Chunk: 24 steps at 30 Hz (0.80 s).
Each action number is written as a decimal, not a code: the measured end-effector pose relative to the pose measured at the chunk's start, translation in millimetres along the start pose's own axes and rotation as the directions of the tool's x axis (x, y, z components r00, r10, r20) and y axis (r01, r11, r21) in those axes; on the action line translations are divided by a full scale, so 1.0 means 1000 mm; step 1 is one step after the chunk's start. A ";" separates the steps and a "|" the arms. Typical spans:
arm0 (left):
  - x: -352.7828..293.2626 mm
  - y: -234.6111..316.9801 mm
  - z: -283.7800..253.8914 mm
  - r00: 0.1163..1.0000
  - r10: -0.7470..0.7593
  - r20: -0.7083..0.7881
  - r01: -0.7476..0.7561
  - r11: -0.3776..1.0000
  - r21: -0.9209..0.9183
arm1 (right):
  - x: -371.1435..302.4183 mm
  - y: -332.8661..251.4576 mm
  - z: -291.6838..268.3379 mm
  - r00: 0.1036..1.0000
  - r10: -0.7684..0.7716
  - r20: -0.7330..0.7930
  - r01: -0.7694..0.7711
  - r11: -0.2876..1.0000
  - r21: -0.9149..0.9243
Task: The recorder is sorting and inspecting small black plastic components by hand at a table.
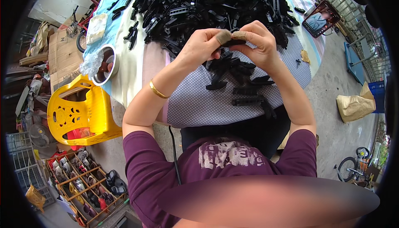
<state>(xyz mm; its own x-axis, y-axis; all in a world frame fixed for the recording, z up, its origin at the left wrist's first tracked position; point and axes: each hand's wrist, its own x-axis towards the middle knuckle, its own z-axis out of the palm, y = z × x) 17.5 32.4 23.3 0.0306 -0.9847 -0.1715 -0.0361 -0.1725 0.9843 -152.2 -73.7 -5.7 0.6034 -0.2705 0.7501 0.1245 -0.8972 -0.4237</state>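
Note:
Both my hands meet over the front of a large heap of black plastic pieces (178, 16). My left hand (203, 47) is closed, its thumb and forefinger pinching one end of a small dark piece (233, 43). Opposite it, my right hand (258, 47) grips the same piece between thumb and fingers. Tan wraps cover a finger on each hand. Much of the held piece is hidden by the fingers, so its exact kind cannot be made out. Below the hands, several loose black pieces (226, 68) lie on the dotted cloth, some close to the table's near edge.
A white bowl (115, 68) with a plastic bag stands at the table's left, above a yellow plastic chair (97, 117). A phone (321, 18) is propped at the right edge. A shoe rack (79, 186) stands lower left, and a brown paper bag (353, 105) on the right floor.

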 end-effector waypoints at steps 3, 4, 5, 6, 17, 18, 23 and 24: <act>-0.002 0.003 -0.003 0.999 0.047 0.004 -0.047 0.979 0.199 | 0.000 -0.001 0.002 1.000 -0.021 -0.011 0.020 0.998 -0.056; -0.002 0.004 -0.004 0.998 0.061 0.031 -0.067 0.957 0.283 | 0.001 -0.001 0.001 1.000 -0.021 0.007 0.021 0.999 -0.037; -0.001 0.003 -0.004 0.998 0.061 0.030 -0.067 0.957 0.284 | 0.002 -0.002 0.000 1.000 -0.020 0.024 0.021 1.000 -0.019; 0.000 0.001 -0.003 0.993 0.118 0.010 -0.115 0.940 0.322 | 0.004 -0.002 -0.003 1.000 -0.021 0.023 0.021 1.000 -0.018; -0.007 0.001 0.004 0.811 0.569 0.138 -0.468 0.489 0.736 | 0.002 -0.006 -0.019 0.900 0.295 0.323 -0.374 0.900 0.222; -0.006 0.001 0.003 0.795 0.590 0.140 -0.490 0.489 0.722 | 0.002 -0.009 -0.018 0.925 0.271 0.266 -0.318 0.936 0.149; -0.004 0.001 0.002 0.769 0.624 0.137 -0.520 0.488 0.701 | -0.001 -0.002 -0.021 0.934 0.247 0.258 -0.256 0.967 0.004; -0.007 0.005 0.003 0.847 0.525 0.086 -0.459 0.638 0.618 | -0.001 0.003 -0.022 0.890 0.328 0.318 -0.412 0.877 0.248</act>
<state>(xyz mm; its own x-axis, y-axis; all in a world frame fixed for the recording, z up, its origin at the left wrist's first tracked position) 13.8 38.1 29.3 -0.0791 -0.9265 0.3680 -0.6544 0.3267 0.6819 -169.5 -83.5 3.2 0.8280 -0.4239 0.3670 0.0563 -0.5884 -0.8066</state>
